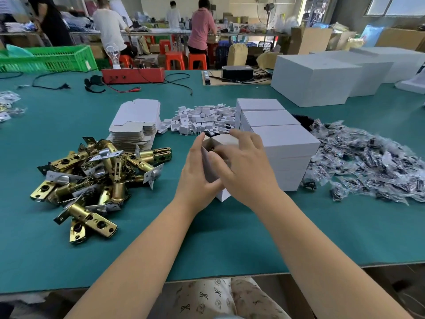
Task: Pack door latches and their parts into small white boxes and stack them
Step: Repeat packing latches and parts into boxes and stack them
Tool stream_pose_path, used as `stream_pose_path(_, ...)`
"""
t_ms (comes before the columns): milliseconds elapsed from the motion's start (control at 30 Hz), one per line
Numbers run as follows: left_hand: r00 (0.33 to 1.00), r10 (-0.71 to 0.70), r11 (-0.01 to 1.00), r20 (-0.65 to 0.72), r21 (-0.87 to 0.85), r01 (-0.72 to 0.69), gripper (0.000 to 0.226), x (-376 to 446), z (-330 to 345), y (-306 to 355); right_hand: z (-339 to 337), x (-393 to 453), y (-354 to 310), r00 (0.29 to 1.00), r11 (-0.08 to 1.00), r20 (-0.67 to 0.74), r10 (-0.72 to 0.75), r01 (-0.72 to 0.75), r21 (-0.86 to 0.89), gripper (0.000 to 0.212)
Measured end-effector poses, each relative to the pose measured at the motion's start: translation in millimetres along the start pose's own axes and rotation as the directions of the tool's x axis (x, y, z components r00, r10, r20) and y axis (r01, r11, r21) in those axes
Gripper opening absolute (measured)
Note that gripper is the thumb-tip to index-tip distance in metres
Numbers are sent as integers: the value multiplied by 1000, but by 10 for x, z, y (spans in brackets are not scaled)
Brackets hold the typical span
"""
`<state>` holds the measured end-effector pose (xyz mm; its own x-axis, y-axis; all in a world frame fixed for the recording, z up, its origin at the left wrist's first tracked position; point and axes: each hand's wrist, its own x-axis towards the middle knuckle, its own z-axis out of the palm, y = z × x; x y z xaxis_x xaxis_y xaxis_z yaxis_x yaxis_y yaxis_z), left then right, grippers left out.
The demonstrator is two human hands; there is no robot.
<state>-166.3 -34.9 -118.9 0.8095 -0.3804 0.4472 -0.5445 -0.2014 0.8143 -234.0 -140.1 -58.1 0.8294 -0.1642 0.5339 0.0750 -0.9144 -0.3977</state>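
A small white box (222, 195) stands upright on the green table (207, 238) in front of me, its top flaps open with brass parts showing inside. My left hand (197, 171) grips its left side. My right hand (243, 166) curls over the top and right side, fingers on a flap. A pile of brass door latches (92, 176) lies to the left. Stacked closed white boxes (276, 143) stand just right of my hands. Clear bags of dark parts (372, 162) spread out further right.
A stack of flat unfolded cartons (135, 125) and a heap of small white card inserts (202, 120) lie beyond my hands. Large white boxes (317, 79) stand at the back right. A red device (133, 75) with cables sits at the back. People work at distant tables.
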Motion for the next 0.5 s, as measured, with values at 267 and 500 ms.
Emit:
stream_pose_path(267, 986, 73, 996, -149, 54, -66, 112, 3, -40, 80, 203, -463, 63, 964, 910, -185, 189, -101, 401, 52)
stream_pose_path(500, 946, 265, 956, -186, 182, -232, 44, 42, -213, 85, 224, -368, 61, 955, 887, -158, 250, -160, 434, 62)
